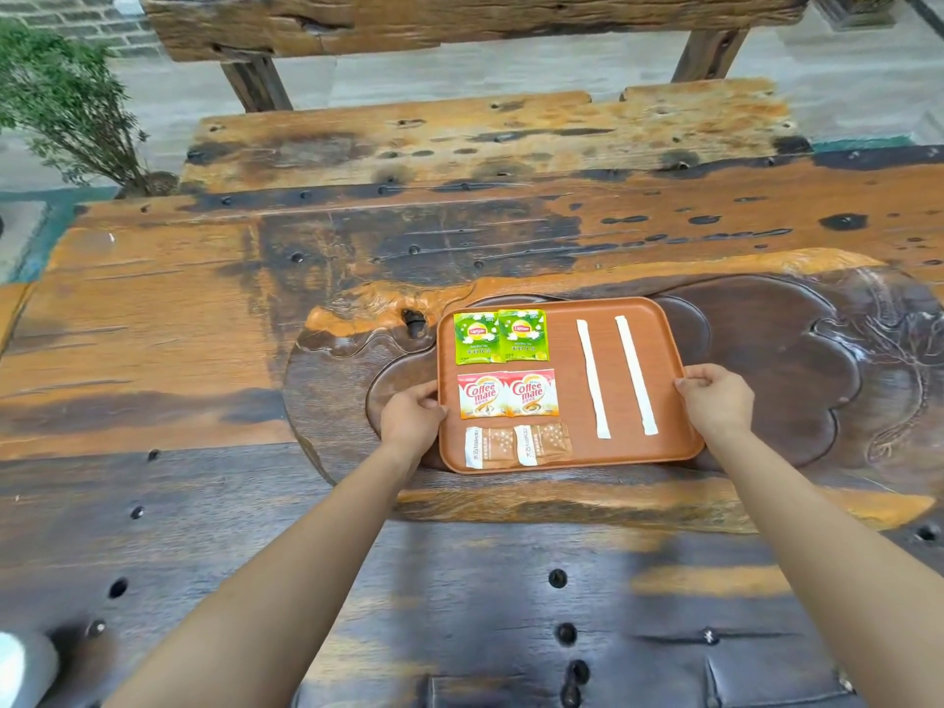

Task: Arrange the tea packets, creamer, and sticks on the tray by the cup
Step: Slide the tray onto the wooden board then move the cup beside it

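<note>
Gripping tray (567,442) edges, left hand (411,416), right hand (715,398), packets arranged inside

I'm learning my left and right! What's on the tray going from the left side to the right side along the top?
Left green tea packet → right green tea packet → left white stick → right white stick, all on the tray.

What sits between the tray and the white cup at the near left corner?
Nothing visible. Both hands, left and right, grip the tray by its side rims. Only bare table and the left forearm lie between it and the white object at the frame's lower left, which is too cropped to confirm as the cup.
</note>
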Demonstrator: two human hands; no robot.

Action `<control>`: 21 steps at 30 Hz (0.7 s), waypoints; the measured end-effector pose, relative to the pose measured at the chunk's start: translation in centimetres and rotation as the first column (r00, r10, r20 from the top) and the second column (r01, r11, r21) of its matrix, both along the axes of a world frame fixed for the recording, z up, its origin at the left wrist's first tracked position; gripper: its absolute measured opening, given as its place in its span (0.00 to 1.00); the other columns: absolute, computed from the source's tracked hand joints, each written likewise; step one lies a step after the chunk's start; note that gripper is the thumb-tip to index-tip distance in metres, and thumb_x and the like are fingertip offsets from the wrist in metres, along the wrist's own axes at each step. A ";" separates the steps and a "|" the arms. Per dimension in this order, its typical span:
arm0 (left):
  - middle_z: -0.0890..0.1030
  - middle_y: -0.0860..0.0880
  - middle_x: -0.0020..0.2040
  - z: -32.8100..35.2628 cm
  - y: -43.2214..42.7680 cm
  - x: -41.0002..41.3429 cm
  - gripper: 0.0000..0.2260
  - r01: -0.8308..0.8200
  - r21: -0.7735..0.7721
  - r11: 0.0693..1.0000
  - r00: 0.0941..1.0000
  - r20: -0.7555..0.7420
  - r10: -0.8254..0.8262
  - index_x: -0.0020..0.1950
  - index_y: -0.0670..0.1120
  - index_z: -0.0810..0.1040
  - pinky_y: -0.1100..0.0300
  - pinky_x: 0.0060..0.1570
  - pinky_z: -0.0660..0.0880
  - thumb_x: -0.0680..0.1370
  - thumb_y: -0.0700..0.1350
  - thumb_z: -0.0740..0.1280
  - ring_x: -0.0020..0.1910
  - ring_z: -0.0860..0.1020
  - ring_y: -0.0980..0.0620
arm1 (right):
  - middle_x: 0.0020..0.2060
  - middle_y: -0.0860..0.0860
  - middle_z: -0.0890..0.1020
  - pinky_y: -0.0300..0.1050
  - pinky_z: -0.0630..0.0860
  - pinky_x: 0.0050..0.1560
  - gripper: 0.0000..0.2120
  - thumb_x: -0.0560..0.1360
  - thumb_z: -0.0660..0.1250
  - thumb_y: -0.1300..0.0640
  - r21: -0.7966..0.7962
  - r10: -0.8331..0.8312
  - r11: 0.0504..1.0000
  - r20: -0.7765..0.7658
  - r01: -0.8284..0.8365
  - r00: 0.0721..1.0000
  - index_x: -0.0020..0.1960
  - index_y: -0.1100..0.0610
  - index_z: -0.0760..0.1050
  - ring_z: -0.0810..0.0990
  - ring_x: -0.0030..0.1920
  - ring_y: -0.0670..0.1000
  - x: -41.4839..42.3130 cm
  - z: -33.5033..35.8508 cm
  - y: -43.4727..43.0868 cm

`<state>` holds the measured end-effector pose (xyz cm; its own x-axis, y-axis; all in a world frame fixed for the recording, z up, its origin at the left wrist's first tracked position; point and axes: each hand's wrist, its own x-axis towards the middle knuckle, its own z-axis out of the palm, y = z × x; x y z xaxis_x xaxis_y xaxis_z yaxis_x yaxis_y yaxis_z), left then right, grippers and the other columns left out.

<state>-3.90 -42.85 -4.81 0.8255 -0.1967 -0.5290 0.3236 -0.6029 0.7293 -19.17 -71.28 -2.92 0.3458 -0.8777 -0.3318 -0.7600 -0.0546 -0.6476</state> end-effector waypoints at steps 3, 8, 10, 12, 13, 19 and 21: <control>0.83 0.45 0.41 0.1 -0.2 0.1 0.18 0.007 0.029 1.000 1.000 0.025 -0.007 0.64 0.48 0.76 0.49 0.59 0.76 0.74 0.37 0.65 0.53 0.80 0.45 | 0.50 0.60 0.83 0.52 0.74 0.58 0.10 0.74 0.65 0.60 0.001 0.024 1.000 -0.010 -0.024 1.000 0.53 0.60 0.79 0.78 0.55 0.59 -0.1 -0.2 -0.2; 0.81 0.48 0.40 0.2 -0.1 -0.2 0.17 0.002 0.048 0.999 0.999 0.048 -0.004 0.63 0.46 0.76 0.51 0.58 0.76 0.75 0.39 0.65 0.52 0.80 0.47 | 0.51 0.59 0.83 0.53 0.74 0.60 0.10 0.74 0.65 0.60 0.018 0.059 0.998 -0.024 -0.059 0.998 0.54 0.59 0.78 0.78 0.56 0.58 -0.3 -0.2 -0.2; 0.83 0.46 0.42 0.3 -0.2 -0.2 0.16 0.004 0.068 0.998 0.998 0.068 -0.008 0.62 0.45 0.76 0.51 0.58 0.76 0.75 0.39 0.65 0.53 0.80 0.47 | 0.52 0.58 0.82 0.54 0.74 0.61 0.12 0.73 0.65 0.61 0.022 0.069 0.997 -0.036 -0.068 0.997 0.56 0.59 0.77 0.78 0.56 0.58 -0.3 -0.3 -0.2; 0.84 0.42 0.46 0.4 -0.3 -0.3 0.15 0.014 0.094 0.996 0.995 0.101 -0.023 0.62 0.44 0.76 0.52 0.58 0.75 0.75 0.39 0.65 0.53 0.80 0.46 | 0.53 0.58 0.82 0.54 0.74 0.61 0.12 0.73 0.65 0.62 0.033 0.065 0.997 -0.045 -0.064 0.997 0.57 0.59 0.76 0.78 0.56 0.58 -0.3 -0.2 -0.2; 0.85 0.41 0.48 0.4 -0.4 -0.4 0.15 0.017 0.106 0.994 0.993 0.116 -0.030 0.61 0.43 0.76 0.53 0.57 0.75 0.75 0.39 0.65 0.53 0.80 0.45 | 0.54 0.57 0.82 0.54 0.74 0.61 0.13 0.73 0.65 0.62 0.039 0.063 0.997 -0.046 -0.061 0.997 0.57 0.59 0.76 0.78 0.57 0.57 -0.3 -0.2 -0.2; 0.84 0.40 0.48 1.2 -0.3 -1.0 0.15 0.083 0.148 0.986 0.986 0.129 -0.102 0.63 0.41 0.74 0.56 0.53 0.74 0.76 0.41 0.65 0.52 0.80 0.44 | 0.56 0.58 0.80 0.54 0.74 0.60 0.16 0.75 0.59 0.66 0.000 0.080 0.997 -0.073 -0.081 0.994 0.60 0.57 0.74 0.76 0.58 0.59 -0.5 0.1 0.6; 0.84 0.40 0.47 1.4 0.1 -1.0 0.16 0.087 0.137 0.987 0.991 0.089 -0.100 0.62 0.42 0.74 0.54 0.56 0.75 0.75 0.42 0.66 0.52 0.80 0.44 | 0.57 0.59 0.80 0.53 0.72 0.60 0.17 0.74 0.59 0.66 -0.012 0.074 0.997 -0.079 -0.075 0.994 0.62 0.59 0.73 0.76 0.59 0.59 -0.6 0.2 1.0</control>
